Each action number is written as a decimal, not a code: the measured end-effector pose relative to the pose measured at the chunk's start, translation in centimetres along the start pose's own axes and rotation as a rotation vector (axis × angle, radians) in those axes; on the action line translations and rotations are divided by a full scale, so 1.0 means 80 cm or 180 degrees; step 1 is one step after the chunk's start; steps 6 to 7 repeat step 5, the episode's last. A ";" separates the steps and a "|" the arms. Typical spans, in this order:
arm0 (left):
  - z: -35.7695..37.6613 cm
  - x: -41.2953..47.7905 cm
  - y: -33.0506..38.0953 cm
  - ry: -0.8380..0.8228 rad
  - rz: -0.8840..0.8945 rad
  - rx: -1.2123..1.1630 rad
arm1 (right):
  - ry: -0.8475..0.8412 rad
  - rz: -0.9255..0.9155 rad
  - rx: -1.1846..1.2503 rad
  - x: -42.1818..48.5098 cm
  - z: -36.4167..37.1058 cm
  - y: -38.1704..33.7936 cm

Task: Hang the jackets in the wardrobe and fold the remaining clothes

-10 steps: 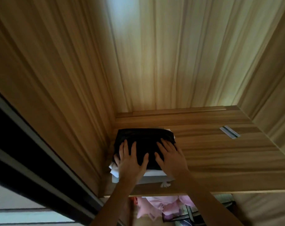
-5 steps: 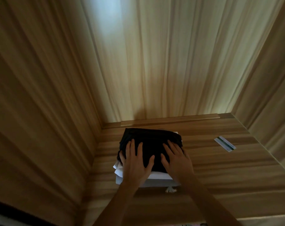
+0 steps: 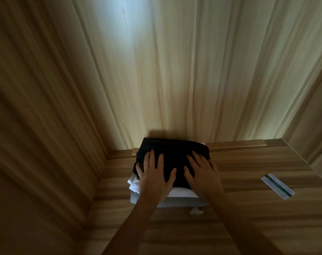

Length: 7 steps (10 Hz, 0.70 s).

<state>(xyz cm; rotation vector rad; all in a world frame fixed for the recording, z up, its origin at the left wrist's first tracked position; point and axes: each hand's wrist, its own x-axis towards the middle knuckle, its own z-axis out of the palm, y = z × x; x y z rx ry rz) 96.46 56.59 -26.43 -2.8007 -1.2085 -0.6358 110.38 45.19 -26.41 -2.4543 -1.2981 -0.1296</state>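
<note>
Wardrobe interior of pale, streaked brown wood (image 3: 175, 80): the back panel fills the upper view, and side panels close it in at left and right. A patch of light falls high on the back panel.

Wooden shelf board (image 3: 248, 208), same streaked grain, runs across the lower view. A narrow wooden strip (image 3: 239, 144) lines its rear edge where it meets the back panel.

Folded black garment (image 3: 173, 151) lies on top of a stack in the shelf's rear left corner area. Its far edge is against the back panel, and its left edge is near but apart from the left side panel.

Folded white clothes (image 3: 180, 193) lie directly under the black garment, showing at the stack's front and left edges.

Left hand (image 3: 154, 179) rests palm-down on the left half of the black garment, fingers straight and spread, gripping nothing.

Right hand (image 3: 202, 177) rests palm-down on the right half, fingers likewise straight and spread; the two thumbs point toward each other without touching. Both bare forearms reach in from the lower edge.

White rectangular card with a dark green lengthwise stripe (image 3: 277, 188) lies flat on the shelf, well apart to the right of the stack.

Small white tassel (image 3: 196, 211) lies on the shelf at the stack's front edge.
</note>
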 end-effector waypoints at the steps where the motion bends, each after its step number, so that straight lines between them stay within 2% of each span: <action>1: 0.004 0.011 -0.001 0.0036 -0.0020 0.0004 | -0.0028 -0.0017 0.0017 0.012 0.003 0.001; 2: -0.001 0.009 0.001 -0.0039 -0.0039 0.0046 | -0.0104 -0.0055 0.0031 0.014 -0.002 0.001; 4: -0.026 -0.019 -0.015 -0.0069 -0.0002 0.0128 | -0.0714 -0.0137 0.0116 0.005 -0.038 -0.002; 5: -0.051 -0.041 -0.035 -0.0396 -0.0198 -0.0027 | -0.0804 0.0017 0.0108 -0.019 -0.059 -0.004; 7: -0.051 -0.041 -0.035 -0.0396 -0.0198 -0.0027 | -0.0804 0.0017 0.0108 -0.019 -0.059 -0.004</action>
